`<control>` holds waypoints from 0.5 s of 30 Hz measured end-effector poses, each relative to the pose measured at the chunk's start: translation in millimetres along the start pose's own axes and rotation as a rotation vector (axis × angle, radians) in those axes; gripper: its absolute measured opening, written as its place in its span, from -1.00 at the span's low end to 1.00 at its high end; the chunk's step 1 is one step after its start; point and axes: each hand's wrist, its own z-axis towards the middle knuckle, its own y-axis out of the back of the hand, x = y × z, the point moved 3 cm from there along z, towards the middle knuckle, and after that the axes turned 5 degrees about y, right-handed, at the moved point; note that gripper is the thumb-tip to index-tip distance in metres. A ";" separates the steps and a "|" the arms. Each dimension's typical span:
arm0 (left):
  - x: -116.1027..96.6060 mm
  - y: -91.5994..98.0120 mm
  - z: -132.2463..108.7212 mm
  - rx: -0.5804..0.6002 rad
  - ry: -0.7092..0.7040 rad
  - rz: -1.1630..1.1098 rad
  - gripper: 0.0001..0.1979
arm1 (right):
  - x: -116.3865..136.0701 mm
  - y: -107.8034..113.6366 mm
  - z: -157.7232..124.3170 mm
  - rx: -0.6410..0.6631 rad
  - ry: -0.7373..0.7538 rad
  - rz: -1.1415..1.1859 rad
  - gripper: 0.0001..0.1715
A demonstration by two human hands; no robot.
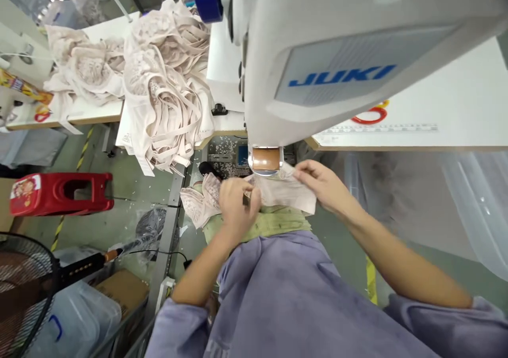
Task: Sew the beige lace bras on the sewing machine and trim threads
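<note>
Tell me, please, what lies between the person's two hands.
In the head view, a stretch of the beige garment lies between the left hand and the right hand; green cloth shows along its nearer edge.

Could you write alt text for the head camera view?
A bare right hand pinches a beige lace bra that the left hand also touches, at a white JUKI sewing machine. More beige bras lie heaped at left.

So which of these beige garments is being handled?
The garment over the green cloth: the right hand pinches it and the left hand rests on it. The other garments lie heaped at the upper left, touched by neither hand.
</note>
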 end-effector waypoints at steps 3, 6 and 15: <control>27.4 -33.9 -10.0 0.323 0.284 -0.421 -0.70 | -9.6 -14.4 -8.9 -0.254 -0.080 0.195 -0.76; 35.1 -55.8 -7.0 0.389 0.317 -0.571 -0.42 | -2.4 -40.7 -19.3 -0.260 0.013 0.134 -0.75; 13.4 -45.4 7.1 -0.059 0.267 -0.684 -0.56 | -7.2 -67.5 -18.3 -0.193 0.169 0.131 -0.75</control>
